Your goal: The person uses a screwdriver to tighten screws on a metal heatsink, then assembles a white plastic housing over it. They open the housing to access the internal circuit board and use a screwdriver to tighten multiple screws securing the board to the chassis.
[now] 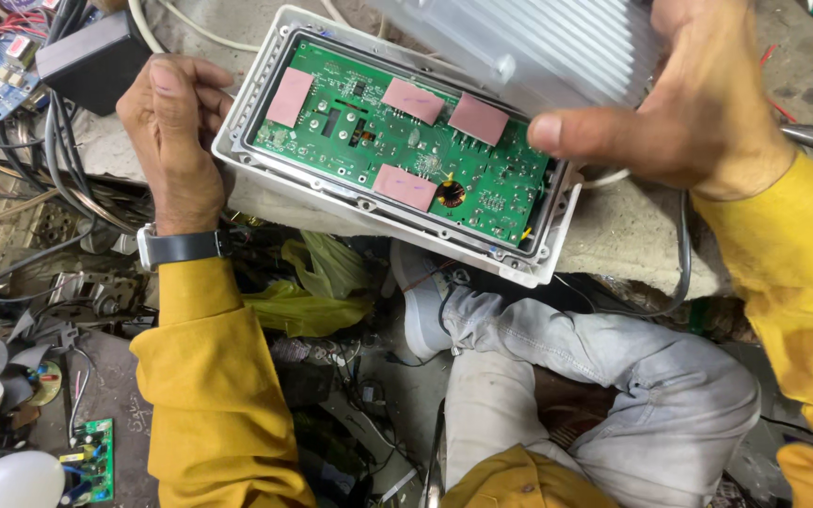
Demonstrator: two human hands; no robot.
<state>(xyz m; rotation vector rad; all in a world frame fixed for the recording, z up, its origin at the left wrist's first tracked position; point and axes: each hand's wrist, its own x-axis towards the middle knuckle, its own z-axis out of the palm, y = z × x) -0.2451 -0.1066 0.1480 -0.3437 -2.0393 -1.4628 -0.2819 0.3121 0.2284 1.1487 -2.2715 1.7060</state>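
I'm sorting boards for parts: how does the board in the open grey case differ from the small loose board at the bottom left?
The cased board is far larger, carries four pink pads, and sits in the grey case steadied by the left hand. The small board lies loose, without pads, untouched. Both are green.

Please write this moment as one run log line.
left hand: steadies open casing | right hand: lifts finned lid | circuit board: exposed

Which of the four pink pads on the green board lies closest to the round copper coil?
The lower pink pad, beside the copper coil. The other three sit along the green board's upper edge, farther from it.
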